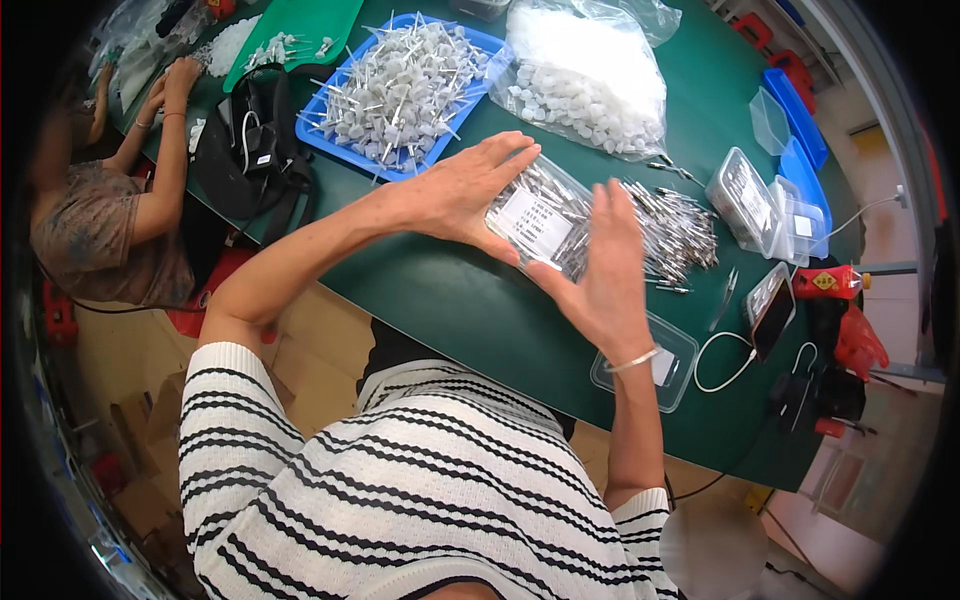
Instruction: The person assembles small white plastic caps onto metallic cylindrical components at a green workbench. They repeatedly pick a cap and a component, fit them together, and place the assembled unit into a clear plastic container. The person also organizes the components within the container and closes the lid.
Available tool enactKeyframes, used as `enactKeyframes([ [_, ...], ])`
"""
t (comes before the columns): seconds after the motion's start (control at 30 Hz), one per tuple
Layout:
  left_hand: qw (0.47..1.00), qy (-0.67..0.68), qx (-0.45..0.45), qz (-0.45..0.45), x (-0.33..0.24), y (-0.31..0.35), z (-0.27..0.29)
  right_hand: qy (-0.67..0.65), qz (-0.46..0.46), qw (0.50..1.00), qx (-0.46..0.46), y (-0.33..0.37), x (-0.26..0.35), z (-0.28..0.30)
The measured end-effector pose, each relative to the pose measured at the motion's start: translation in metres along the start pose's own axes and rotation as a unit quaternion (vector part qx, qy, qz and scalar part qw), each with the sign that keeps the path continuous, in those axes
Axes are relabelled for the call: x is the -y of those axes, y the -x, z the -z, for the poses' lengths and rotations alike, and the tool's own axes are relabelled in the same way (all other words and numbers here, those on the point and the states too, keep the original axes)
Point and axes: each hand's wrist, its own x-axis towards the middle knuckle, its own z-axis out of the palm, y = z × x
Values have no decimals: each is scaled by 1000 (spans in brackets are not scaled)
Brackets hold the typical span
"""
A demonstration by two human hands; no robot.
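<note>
A clear plastic box (541, 222) with a white printed label, full of thin metal rods, is tilted between my two hands above the table. My left hand (462, 192) grips its left end, fingers along the far edge and thumb at the near edge. My right hand (607, 275) is against its right side, slightly blurred, with the thumb at the near corner and the fingers pointing away. Just right of the box, a loose heap of slim metal rods (672, 235) lies on the green table. Below my right wrist sits a clear plastic lid or shallow tray (662, 368).
A blue tray (312, 128) heaped with white-capped pieces stands at the far left. Behind the box is a bag (590, 85) of white plastic parts. Rightward are another filled box (742, 200), tweezers (727, 295) and a cabled phone (772, 318). A co-worker's hands (172, 82) work at far left.
</note>
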Motion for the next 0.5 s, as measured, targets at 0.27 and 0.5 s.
enactKeyframes([
  [0.27, 889, 422, -73, 164, 23, 11, -4, 68, 11, 997, 40, -3, 10, -24],
  [0.5, 847, 458, -120, 241, 27, 6, -8, 71, 9, 997, 40, -2, 11, -21],
])
